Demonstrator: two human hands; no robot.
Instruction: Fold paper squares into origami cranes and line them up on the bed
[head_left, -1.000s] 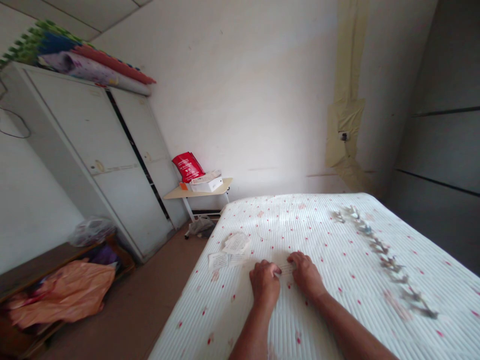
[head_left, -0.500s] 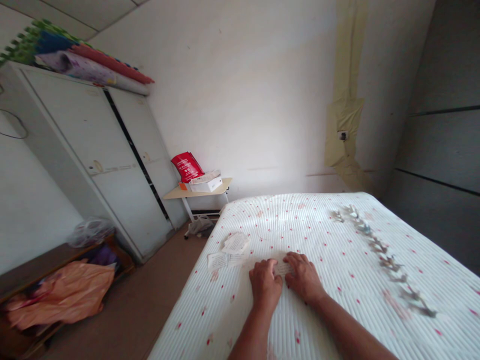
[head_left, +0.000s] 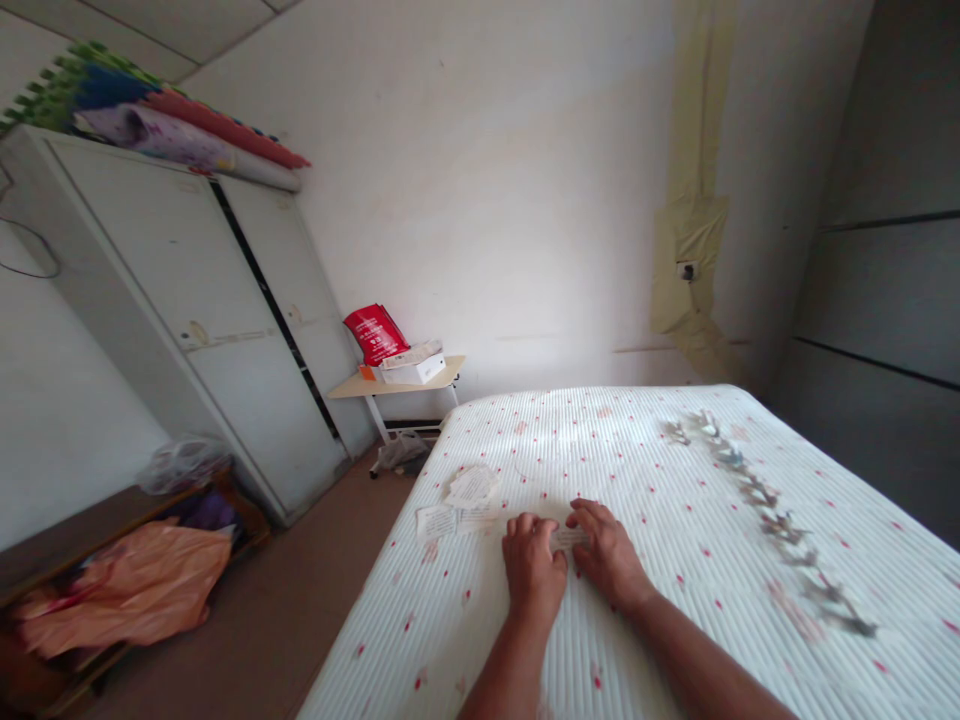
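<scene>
My left hand and my right hand rest on the bed, fingers curled over a small piece of printed paper. Each hand grips one side of this paper; the fingers hide most of it. To the left of my left hand lies a stack of printed paper pieces, with a loose printed sheet in front of it. On the right, a row of small folded paper figures runs along the bed, their pointed shapes somewhat blurred.
The bed has a white ribbed cover with red dots. Beyond its far left corner stands a small table bearing a red bag and a white box. A grey cabinet and an orange plastic bag are at left.
My fingers have shifted slightly on the paper, the right fingertips lifting a little. The paper stays between my hands; the stack and the folded figures have not moved.
</scene>
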